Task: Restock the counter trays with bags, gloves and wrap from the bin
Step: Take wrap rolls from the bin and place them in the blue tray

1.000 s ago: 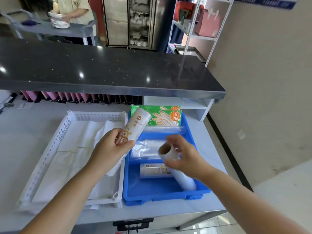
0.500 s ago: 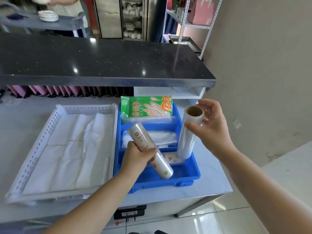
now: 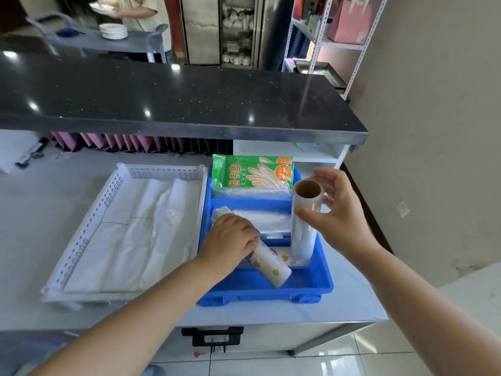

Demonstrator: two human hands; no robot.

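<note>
A blue tray [image 3: 311, 290] sits on the white counter, right of a white perforated tray [image 3: 89, 229] lined with folded white bags [image 3: 141, 240]. My left hand [image 3: 230, 240] is shut on a printed white roll [image 3: 271, 270] lying slanted in the blue tray's front section. My right hand [image 3: 333, 213] grips a clear wrap roll [image 3: 305, 221] held upright, its lower end down in the tray. Another printed roll [image 3: 287, 260] lies partly hidden beneath them. Green glove packs [image 3: 252, 173] lean at the tray's back. Clear plastic bags [image 3: 271, 219] fill the middle section.
A black raised counter [image 3: 176, 99] overhangs the back of the work surface. Pink folders [image 3: 122, 142] stand under it. The counter's right edge drops to a tiled floor. A person handles plates [image 3: 113, 31] on a cart far behind.
My left hand has lowered the printed roll from above the white tray into the blue tray's front. My right hand has raised the clear roll from lying flat to upright.
</note>
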